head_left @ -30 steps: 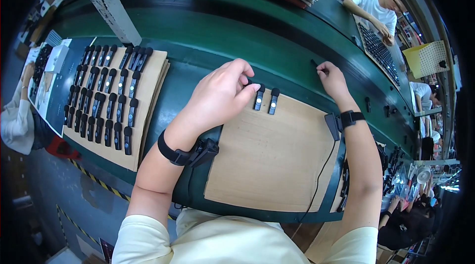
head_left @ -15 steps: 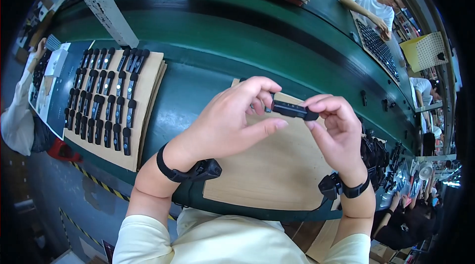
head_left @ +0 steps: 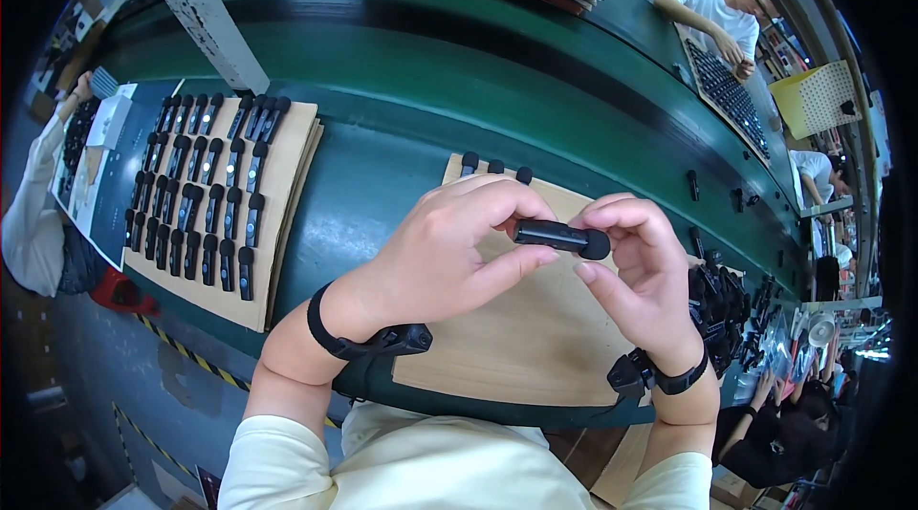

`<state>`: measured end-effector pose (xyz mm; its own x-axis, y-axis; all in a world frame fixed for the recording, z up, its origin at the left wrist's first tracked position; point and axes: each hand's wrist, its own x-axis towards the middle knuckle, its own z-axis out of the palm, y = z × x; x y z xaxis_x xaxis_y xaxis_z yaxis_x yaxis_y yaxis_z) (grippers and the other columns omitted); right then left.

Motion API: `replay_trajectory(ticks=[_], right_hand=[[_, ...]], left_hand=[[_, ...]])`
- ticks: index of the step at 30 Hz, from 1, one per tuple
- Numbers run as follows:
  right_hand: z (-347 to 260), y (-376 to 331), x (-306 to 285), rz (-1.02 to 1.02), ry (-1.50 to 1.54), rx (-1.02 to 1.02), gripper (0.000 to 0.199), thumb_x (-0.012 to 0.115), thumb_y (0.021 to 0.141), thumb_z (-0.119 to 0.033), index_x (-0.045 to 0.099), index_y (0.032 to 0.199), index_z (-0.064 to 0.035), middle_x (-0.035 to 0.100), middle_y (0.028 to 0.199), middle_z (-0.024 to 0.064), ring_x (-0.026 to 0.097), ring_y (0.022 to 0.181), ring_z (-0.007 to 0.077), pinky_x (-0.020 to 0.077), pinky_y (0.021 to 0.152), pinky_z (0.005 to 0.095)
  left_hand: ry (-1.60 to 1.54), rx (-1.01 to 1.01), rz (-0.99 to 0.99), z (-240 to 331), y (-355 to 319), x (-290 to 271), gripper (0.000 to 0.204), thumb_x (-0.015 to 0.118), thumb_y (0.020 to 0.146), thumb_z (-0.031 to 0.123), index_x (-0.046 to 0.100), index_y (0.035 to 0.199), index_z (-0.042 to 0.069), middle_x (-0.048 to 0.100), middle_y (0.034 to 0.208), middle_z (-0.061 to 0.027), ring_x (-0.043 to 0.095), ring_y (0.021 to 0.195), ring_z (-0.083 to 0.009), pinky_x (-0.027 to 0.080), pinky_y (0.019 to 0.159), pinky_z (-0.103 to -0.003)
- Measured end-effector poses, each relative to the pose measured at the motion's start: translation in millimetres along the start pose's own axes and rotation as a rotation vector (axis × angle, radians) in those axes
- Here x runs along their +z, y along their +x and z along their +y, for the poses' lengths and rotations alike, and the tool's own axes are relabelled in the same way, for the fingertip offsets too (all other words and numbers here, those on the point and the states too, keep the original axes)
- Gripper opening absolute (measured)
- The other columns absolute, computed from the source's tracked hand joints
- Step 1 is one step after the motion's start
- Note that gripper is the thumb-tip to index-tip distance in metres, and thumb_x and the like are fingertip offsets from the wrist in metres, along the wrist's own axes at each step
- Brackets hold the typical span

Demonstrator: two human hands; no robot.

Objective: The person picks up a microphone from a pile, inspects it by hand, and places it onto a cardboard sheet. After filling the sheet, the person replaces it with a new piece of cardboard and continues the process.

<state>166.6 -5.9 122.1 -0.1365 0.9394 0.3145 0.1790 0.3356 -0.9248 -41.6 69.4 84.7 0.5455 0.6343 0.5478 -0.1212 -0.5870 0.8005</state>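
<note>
A small black clip-on microphone [head_left: 549,235] with a round foam tip lies level between my hands, above a brown board [head_left: 516,319]. My left hand [head_left: 449,242] is closed on its left end, thumb below and fingers curled behind. Around the foam tip, the thumb and forefinger of my right hand [head_left: 636,261] are parted, with a gap seen above and below the foam. Several similar microphones [head_left: 495,167] stand along the board's far edge, partly hidden by my left hand.
On the left, a stack of brown boards [head_left: 296,214] carries rows of black microphones [head_left: 229,209]. A pile of black parts [head_left: 717,304] is right of my right hand. A white post [head_left: 206,18] rises at the far left. Co-workers sit across the green bench [head_left: 402,61] and at both sides.
The right fingers have loosened from the foam tip, and the left hand has closed on the other end. The microphone has turned and shifted slightly toward me. Microphones on the board's far edge now show.
</note>
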Motion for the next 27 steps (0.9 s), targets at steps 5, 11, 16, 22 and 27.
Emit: replay_trajectory(ticks=[5, 11, 16, 22, 27], right_hand=[[-5.5, 0.2, 0.9, -0.054, 0.093, 0.218, 0.034, 0.067, 0.086, 0.006, 0.062, 0.119, -0.0001, 0.064, 0.114, 0.0095, 0.061, 0.102, 0.0178, 0.0477, 0.093, 0.0297], [-2.5, 1.7, -0.6, -0.086, -0.325, 0.008, 0.035, 0.067, 0.084, 0.010, 0.061, 0.117, 0.0049, 0.058, 0.107, 0.0094, 0.058, 0.100, 0.0162, 0.0475, 0.090, 0.0273], [0.3, 2.5, 2.4, -0.076, -0.391, -0.109, 0.036, 0.068, 0.081, 0.011, 0.061, 0.115, 0.0049, 0.058, 0.106, 0.0095, 0.058, 0.099, 0.0166, 0.0475, 0.089, 0.0276], [0.2, 3.6, 3.7, -0.068, -0.456, -0.175, 0.034, 0.069, 0.077, 0.011, 0.062, 0.110, 0.0044, 0.060, 0.105, 0.0118, 0.059, 0.098, 0.0192, 0.0481, 0.088, 0.0294], [-0.8, 3.4, 5.4, -0.049, -0.452, -0.169, 0.032, 0.069, 0.077, 0.011, 0.063, 0.108, 0.0043, 0.062, 0.103, 0.0127, 0.060, 0.098, 0.0208, 0.0483, 0.088, 0.0302]], left_hand=[[0.065, 0.025, 0.039, 4.6, -1.7, -0.9, 0.028, 0.078, 0.079, 0.004, 0.066, 0.104, 0.001, 0.070, 0.097, -0.0109, 0.066, 0.084, -0.0221, 0.052, 0.078, -0.032], [0.060, -0.006, 0.033, 6.3, -1.0, 2.3, 0.029, 0.078, 0.077, 0.004, 0.067, 0.104, 0.002, 0.070, 0.099, -0.0115, 0.068, 0.088, -0.0237, 0.053, 0.079, -0.033], [0.142, 0.039, 0.052, 4.5, -2.1, 2.6, 0.030, 0.077, 0.076, 0.003, 0.067, 0.104, 0.002, 0.070, 0.097, -0.0115, 0.067, 0.087, -0.0257, 0.053, 0.079, -0.033], [0.158, 0.049, 0.049, 4.7, -2.3, 3.8, 0.029, 0.076, 0.075, 0.001, 0.066, 0.102, 0.002, 0.069, 0.095, -0.0114, 0.066, 0.084, -0.0265, 0.052, 0.077, -0.034], [0.152, 0.047, 0.050, 4.8, -1.5, 3.3, 0.029, 0.076, 0.075, 0.001, 0.066, 0.102, 0.002, 0.069, 0.094, -0.0111, 0.066, 0.083, -0.0262, 0.052, 0.076, -0.034]])
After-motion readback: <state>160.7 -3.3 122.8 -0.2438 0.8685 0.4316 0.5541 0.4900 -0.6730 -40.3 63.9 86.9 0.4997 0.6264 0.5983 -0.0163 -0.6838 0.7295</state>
